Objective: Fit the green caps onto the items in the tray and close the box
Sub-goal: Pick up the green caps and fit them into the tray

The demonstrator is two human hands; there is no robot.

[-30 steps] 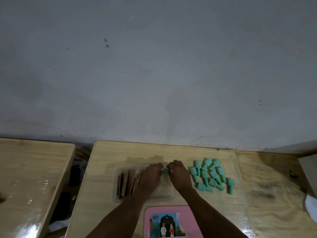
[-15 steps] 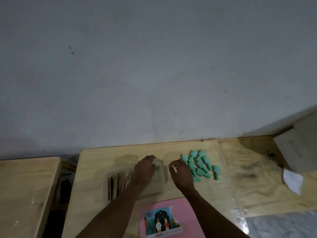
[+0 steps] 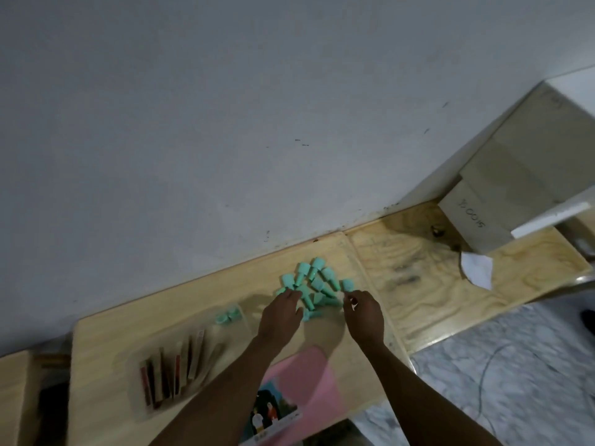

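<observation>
Head view: my left hand (image 3: 279, 320) lies palm down over the near edge of the green caps pile (image 3: 314, 286) on the wooden surface (image 3: 106, 336), fingers loosely spread and touching caps; I cannot tell whether it grips one. My right hand (image 3: 363, 313) sits just right of the pile, thumb and forefinger pinched narrow close beside one cap; whether anything is between them is too small to tell. The caps are heaped loose, some upright, some tipped, near the wall. Left of my hands is the clear tray (image 3: 190, 358): inside, a row of dark red and tan stick-like items (image 3: 175, 370) lie side by side at its left end, uncapped; at the far right corner two capped ends (image 3: 228, 316) show green. The rest of the tray looks bare but is blurred. The pink box (image 3: 299, 386) with a picture label lies close to me, under my forearms. A cardboard carton (image 3: 515, 188) stands far right.
</observation>
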